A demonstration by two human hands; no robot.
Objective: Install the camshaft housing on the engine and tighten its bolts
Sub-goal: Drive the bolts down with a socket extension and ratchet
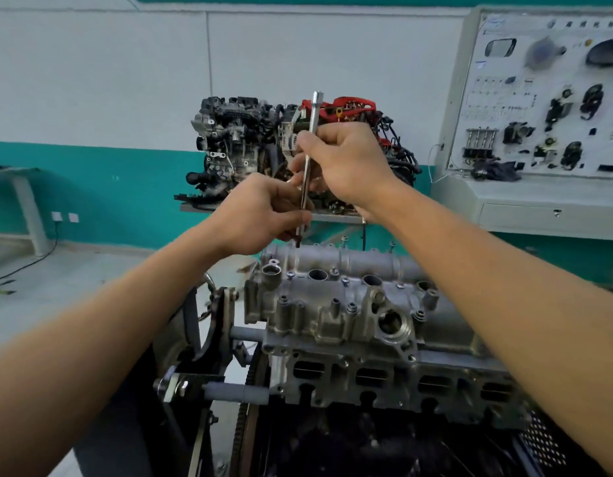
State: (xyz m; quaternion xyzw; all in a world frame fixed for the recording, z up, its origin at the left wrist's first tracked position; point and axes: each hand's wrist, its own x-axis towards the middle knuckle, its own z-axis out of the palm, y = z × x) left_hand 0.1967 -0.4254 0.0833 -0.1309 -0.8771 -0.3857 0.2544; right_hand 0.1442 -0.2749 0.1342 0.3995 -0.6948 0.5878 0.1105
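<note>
Your left hand and right hand hold the extension bar at frame centre, fingers grasping it. The camshaft housing sits on the engine, lower centre.

Soft, even, cool indoor light fills the room and casts no hard shadows; the pale wall reads bluish grey. The grey cast-metal camshaft housing carries a dull sheen, and the slim chrome tool bar shows a thin bright streak. Below the housing everything sinks into near black. Wide-angle bending swells the bare forearms toward the lower corners and tilts the white display board, where one round patch is blurred.
</note>
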